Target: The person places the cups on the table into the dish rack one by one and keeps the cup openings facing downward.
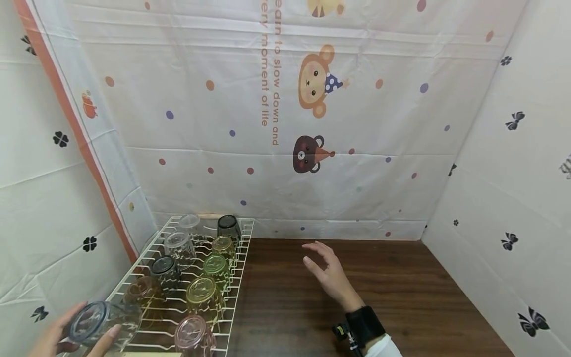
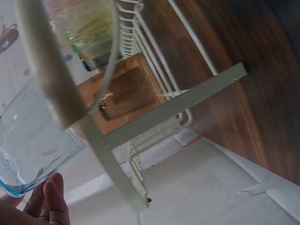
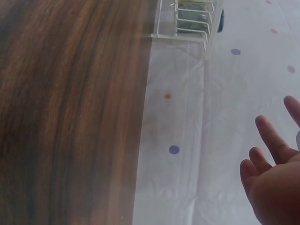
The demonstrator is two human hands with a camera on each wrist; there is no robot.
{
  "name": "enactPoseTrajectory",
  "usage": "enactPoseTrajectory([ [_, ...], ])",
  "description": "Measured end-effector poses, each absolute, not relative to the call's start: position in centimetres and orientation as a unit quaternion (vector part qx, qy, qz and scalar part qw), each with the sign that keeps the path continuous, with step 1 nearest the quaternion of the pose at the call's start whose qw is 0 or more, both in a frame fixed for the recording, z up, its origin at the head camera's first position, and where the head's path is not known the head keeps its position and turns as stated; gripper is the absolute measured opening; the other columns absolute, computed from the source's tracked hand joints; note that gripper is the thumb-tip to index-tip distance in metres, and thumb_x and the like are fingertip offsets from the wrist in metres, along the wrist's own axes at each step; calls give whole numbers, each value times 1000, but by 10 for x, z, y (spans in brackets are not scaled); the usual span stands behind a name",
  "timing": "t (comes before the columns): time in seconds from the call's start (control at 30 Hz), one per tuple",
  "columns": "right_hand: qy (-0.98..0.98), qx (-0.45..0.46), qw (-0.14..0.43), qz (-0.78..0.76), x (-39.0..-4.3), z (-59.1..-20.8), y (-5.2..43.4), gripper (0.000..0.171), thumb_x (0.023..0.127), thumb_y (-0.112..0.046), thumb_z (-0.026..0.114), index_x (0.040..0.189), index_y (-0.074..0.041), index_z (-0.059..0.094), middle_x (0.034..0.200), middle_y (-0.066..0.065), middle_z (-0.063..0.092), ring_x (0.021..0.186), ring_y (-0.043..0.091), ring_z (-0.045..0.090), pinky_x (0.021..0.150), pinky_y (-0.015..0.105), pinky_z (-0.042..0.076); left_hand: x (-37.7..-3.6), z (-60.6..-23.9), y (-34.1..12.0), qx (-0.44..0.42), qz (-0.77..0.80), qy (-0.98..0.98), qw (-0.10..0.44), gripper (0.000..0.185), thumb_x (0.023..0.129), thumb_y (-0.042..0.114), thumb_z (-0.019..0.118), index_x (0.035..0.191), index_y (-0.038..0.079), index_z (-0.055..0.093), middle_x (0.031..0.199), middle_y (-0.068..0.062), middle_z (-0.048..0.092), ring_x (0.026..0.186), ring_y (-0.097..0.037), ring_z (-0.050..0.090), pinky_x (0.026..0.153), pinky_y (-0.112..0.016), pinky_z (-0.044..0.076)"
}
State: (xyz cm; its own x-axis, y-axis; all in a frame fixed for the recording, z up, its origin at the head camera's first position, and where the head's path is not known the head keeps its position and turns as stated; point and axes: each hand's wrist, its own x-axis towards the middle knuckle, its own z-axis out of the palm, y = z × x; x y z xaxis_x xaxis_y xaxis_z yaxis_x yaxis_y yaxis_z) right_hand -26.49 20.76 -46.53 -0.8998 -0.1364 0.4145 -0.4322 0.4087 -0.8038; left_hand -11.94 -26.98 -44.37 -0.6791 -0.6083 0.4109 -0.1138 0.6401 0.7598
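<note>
My left hand (image 1: 67, 337) grips a clear bluish glass (image 1: 102, 321) at the near left corner of a white wire rack (image 1: 238, 270). In the left wrist view the same glass (image 2: 33, 145) shows at the left with my fingertips (image 2: 47, 201) under it, beside the rack's frame (image 2: 164, 112). Several upturned glasses stand on the rack: green (image 1: 204, 293), pink (image 1: 193, 334), amber (image 1: 143, 291), dark grey (image 1: 228, 227) and clear (image 1: 178, 245). My right hand (image 1: 327, 270) hovers open over the wooden table (image 1: 392, 292), fingers spread, holding nothing; its fingers (image 3: 272, 140) show at the right of the right wrist view.
Printed cloth walls (image 1: 290, 124) close in the back and both sides. The dark wooden table (image 3: 70, 117) stretches right of the rack to the cloth wall. A corner of the rack (image 3: 187, 21) shows at the top of the right wrist view.
</note>
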Motion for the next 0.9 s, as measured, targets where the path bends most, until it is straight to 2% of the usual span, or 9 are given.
enactPoseTrajectory([
  [0.13, -815, 169, 170, 527, -265, -467, 212, 33, 107, -24, 63, 139, -17, 68, 160, 16, 55, 157, 48, 36, 118, 80, 31, -123, -449, -273, 206, -352, -852, 327, 81, 80, 17, 92, 150, -2, 57, 122, -34, 67, 79, 34, 24, 56, 0, 32],
  [0.2, -810, 166, 182, 532, -265, -468, 215, 33, 107, -21, 63, 138, -15, 69, 158, 18, 56, 156, 48, 38, 119, 80, 30, -125, -450, -276, 209, -340, -866, 301, 84, 81, 23, 93, 152, -1, 55, 126, -35, 65, 85, 21, 44, 55, -3, 33],
  [0.3, -805, 165, 190, 537, -265, -469, 219, 32, 107, -20, 62, 138, -13, 69, 159, 20, 55, 156, 49, 39, 119, 80, 30, -133, -453, -284, 209, -313, -894, 243, 90, 82, 32, 93, 154, -3, 51, 130, -38, 60, 101, -24, 66, 61, -21, 55],
  [0.37, -804, 160, 194, 539, -265, -470, 222, 32, 107, -20, 61, 138, -13, 69, 159, 21, 54, 155, 49, 39, 120, 79, 30, -139, -453, -291, 206, -292, -916, 180, 97, 84, 41, 90, 156, -5, 45, 135, -42, 54, 112, -54, 60, 67, -40, 63],
  [0.4, -803, 157, 195, 541, -265, -470, 222, 32, 107, -19, 61, 138, -13, 69, 159, 21, 54, 155, 49, 40, 120, 78, 30, -142, -453, -295, 202, -281, -927, 143, 101, 85, 47, 88, 158, -7, 41, 137, -45, 51, 115, -57, 58, 72, -50, 64],
  [0.53, -800, 143, 201, 546, -266, -471, 225, 32, 108, -18, 60, 137, -9, 69, 156, 20, 58, 155, 48, 41, 121, 73, 32, -152, -451, -312, 155, -255, -954, 10, 111, 89, 61, 80, 158, -12, 32, 142, -53, 37, 123, -65, 51, 86, -63, 63],
  [0.63, -801, 141, 201, 546, -266, -471, 226, 33, 107, -18, 60, 136, -5, 68, 154, 19, 60, 155, 48, 41, 121, 70, 32, -156, -450, -319, 121, -251, -960, -36, 112, 91, 63, 77, 155, -16, 30, 142, -55, 35, 122, -68, 50, 86, -65, 62],
  [0.8, -801, 134, 203, 547, -264, -470, 229, 32, 108, -20, 59, 136, -6, 69, 155, 20, 59, 154, 48, 42, 121, 69, 33, -164, -449, -322, 74, -235, -967, -58, 100, 92, 58, 77, 147, -17, 40, 122, -41, 61, 104, -50, 68, 80, -61, 62],
  [0.9, -799, 123, 208, 550, -261, -470, 233, 31, 109, -20, 58, 136, -9, 69, 154, 18, 60, 152, 43, 46, 121, 60, 37, -168, -447, -321, 72, -233, -966, -83, 95, 91, 57, 78, 143, -15, 44, 113, -27, 69, 98, -39, 71, 78, -58, 62],
])
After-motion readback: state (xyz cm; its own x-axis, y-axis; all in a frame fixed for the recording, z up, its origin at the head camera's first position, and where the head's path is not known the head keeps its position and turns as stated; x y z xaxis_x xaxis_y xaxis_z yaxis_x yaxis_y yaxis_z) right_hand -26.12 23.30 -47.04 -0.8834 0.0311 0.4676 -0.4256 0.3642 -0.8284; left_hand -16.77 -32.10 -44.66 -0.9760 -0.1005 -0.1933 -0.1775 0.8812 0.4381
